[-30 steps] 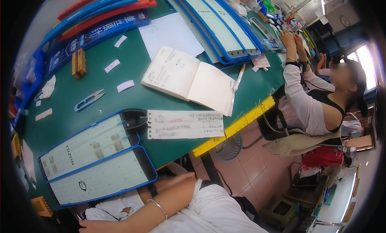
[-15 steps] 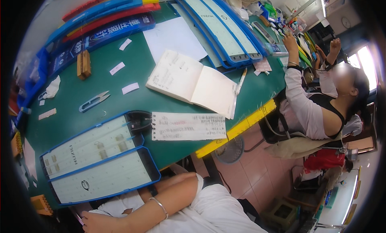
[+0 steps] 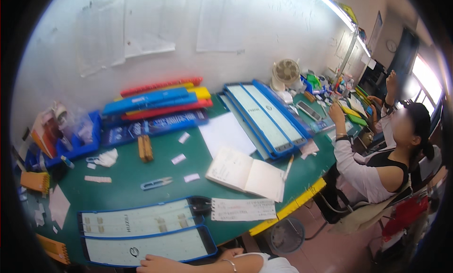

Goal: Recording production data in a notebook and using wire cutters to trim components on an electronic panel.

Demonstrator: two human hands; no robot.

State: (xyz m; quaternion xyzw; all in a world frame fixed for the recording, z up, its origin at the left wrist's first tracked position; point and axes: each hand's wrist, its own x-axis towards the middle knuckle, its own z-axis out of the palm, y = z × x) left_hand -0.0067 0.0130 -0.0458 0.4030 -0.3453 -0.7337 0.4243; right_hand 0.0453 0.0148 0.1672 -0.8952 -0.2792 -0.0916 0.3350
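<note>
By the open blue-framed case's near edge are one hand and another hand, finger states indiscernible, with thread snips beyond it.

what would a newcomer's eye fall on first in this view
Probably the open blue-edged case with its pale panels, lying at the near edge of the green table. Next would likely come the red, blue and yellow stack by the white wall. The open notebook right of the table's middle and the seated co-worker at the right also stand out.
</note>
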